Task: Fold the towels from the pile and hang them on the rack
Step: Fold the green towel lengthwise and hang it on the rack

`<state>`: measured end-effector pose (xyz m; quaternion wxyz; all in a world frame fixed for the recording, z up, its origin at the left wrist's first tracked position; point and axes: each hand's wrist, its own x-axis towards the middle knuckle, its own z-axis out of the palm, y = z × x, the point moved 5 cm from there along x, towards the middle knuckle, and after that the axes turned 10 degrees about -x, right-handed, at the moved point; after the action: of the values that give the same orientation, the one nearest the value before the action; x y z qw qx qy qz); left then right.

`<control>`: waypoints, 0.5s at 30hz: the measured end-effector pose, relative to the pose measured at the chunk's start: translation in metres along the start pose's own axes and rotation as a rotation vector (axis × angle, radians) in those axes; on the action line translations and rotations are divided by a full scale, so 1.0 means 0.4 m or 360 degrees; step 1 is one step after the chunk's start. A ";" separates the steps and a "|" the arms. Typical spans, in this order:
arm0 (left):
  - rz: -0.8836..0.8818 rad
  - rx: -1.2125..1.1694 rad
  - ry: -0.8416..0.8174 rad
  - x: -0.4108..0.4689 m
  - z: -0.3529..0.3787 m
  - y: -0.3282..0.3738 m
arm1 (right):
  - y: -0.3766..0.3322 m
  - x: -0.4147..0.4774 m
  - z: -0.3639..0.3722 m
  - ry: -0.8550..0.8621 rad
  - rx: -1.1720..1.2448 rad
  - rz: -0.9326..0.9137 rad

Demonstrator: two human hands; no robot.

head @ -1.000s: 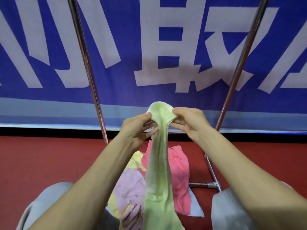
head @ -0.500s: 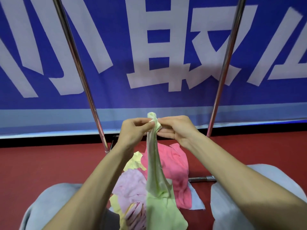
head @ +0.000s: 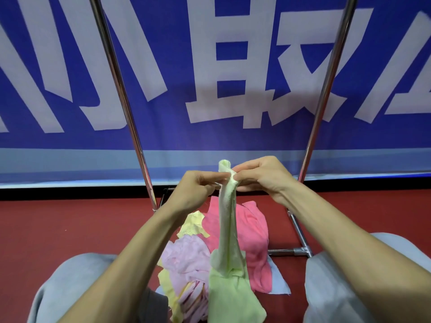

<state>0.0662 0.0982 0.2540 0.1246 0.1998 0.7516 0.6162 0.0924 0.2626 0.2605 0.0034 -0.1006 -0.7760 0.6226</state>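
Green towel (head: 227, 229) hangs as a bunched strip at the centre of the frame, its top end held between your two hands and its lower end spreading out at the bottom edge. Your left grip (head: 193, 190) pinches the top from the left with curled fingers. Your right grip (head: 261, 176) pinches it from the right, thumb and forefinger closed on the cloth. Behind the strip the pile (head: 254, 252) lies on the red floor (head: 70, 229) between your knees: a pink towel (head: 249, 224), a lilac towel (head: 184, 255) and a yellow towel (head: 192, 226). The rack (head: 120, 89) rises at upper left and upper right before a blue banner (head: 210, 138).
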 end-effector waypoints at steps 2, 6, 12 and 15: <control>0.0039 -0.0034 0.0040 -0.001 -0.010 0.007 | -0.010 -0.002 -0.006 -0.0022 -0.0111 -0.0059; 0.0244 0.0355 0.0112 0.005 -0.028 0.027 | -0.030 -0.001 -0.022 -0.0046 -0.0194 -0.0169; 0.0334 0.0534 -0.0021 0.021 -0.006 0.027 | -0.058 -0.012 -0.038 -0.0308 -0.0296 -0.0391; 0.0355 0.0233 0.0073 0.025 -0.015 0.042 | -0.070 -0.013 -0.060 -0.0207 -0.0375 -0.0549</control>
<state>0.0573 0.1001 0.2722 0.0232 0.2766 0.7703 0.5741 0.0964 0.2791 0.2934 0.0480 0.0742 -0.8478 0.5228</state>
